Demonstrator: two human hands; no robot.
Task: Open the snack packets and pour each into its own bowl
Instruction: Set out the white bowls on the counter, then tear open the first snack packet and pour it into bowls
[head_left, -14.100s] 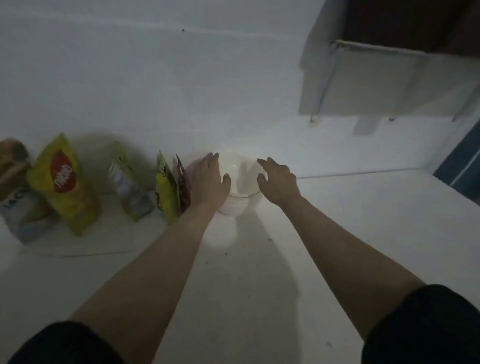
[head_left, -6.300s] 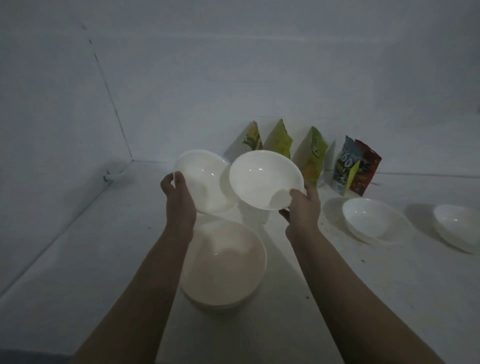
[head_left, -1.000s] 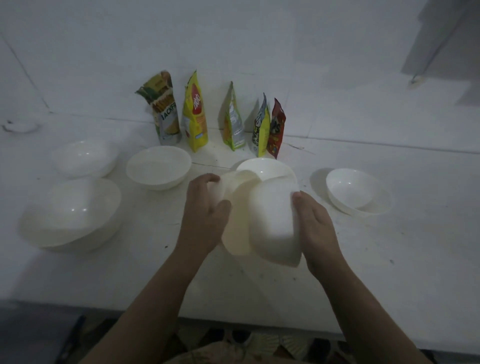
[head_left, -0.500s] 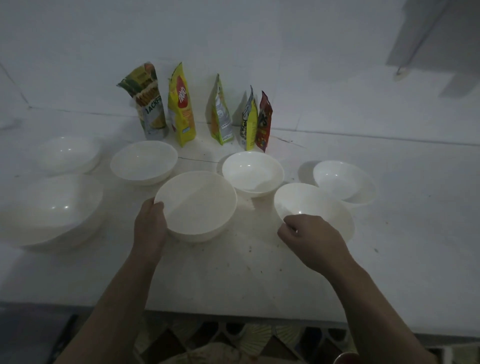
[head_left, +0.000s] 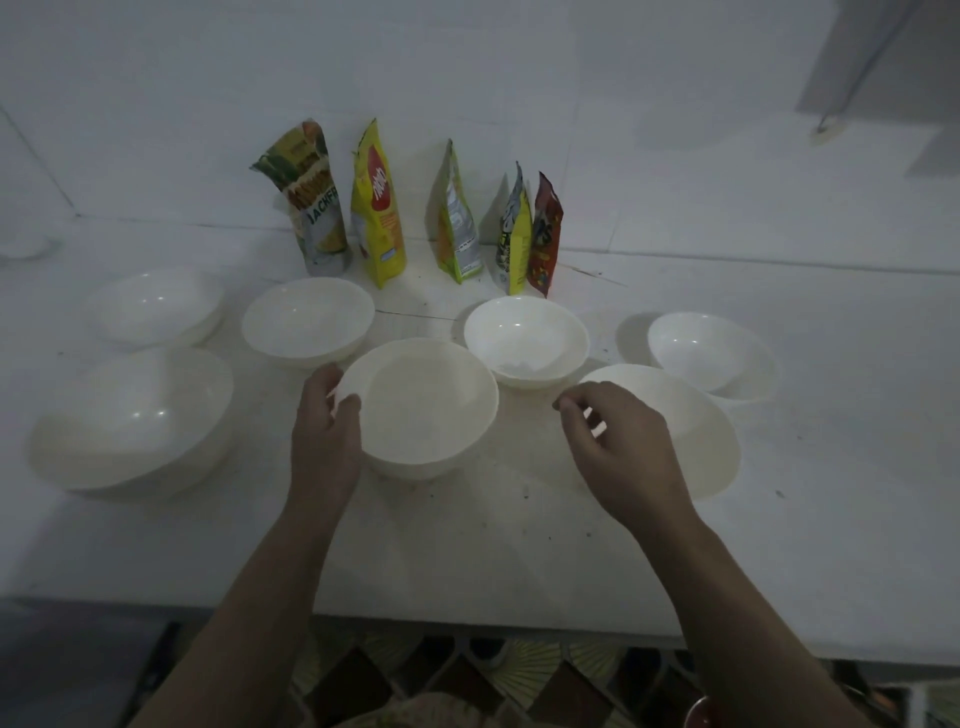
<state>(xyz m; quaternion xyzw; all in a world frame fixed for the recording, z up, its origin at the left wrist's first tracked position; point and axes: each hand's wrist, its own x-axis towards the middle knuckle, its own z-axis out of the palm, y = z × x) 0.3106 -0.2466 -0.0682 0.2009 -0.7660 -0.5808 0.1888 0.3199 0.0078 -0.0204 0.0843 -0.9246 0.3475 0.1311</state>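
Bowls (head_left: 306, 325) stand empty on the white counter (head_left: 831, 467); five sealed packets (head_left: 378, 208) stand far behind.
Left hand (head_left: 324, 436) grips the near middle bowl (head_left: 426, 410) rim; right hand (head_left: 618, 452) hovers over another, fingers loosely curled.

Leftmost packet (head_left: 316, 208) reads "JACKFR", other pkts' print illegible.

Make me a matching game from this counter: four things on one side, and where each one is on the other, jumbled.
Things:
1. jackfruit packet
2. red packet
3. left hand
4. right hand

Places:
A. right end of the packet row
B. over the near-right bowl
C. left end of the packet row
D. on the rim of the middle front bowl

Pairs: 1-C, 2-A, 3-D, 4-B
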